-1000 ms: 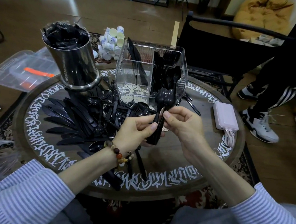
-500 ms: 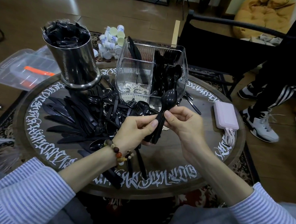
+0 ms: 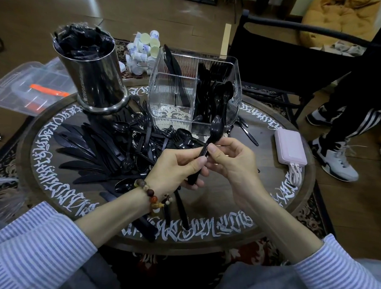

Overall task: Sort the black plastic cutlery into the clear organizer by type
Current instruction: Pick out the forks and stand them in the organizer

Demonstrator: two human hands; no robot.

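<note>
On the bench's (image 3: 296, 218) left side lies the loose cutlery heap (image 3: 110, 149). The left hand (image 3: 177, 165) curls its fingers round the lower handles of a small bunch of spoons (image 3: 209, 141); the right hand (image 3: 233, 159) pinches the handles higher up. Behind stands the organizer (image 3: 194, 93), with spoons in its right compartment. These look light, stiff and slick, so they are best held by the handles, mid-length.

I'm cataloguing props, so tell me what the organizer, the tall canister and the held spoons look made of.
Organizer: clear rigid plastic, probably acrylic, with see-through ribbed walls.
Canister: polished metal, likely stainless steel, with mirror-like reflections.
Spoons, gripped by left hand and right hand: glossy black plastic, with thin handles and soft highlights.
</note>
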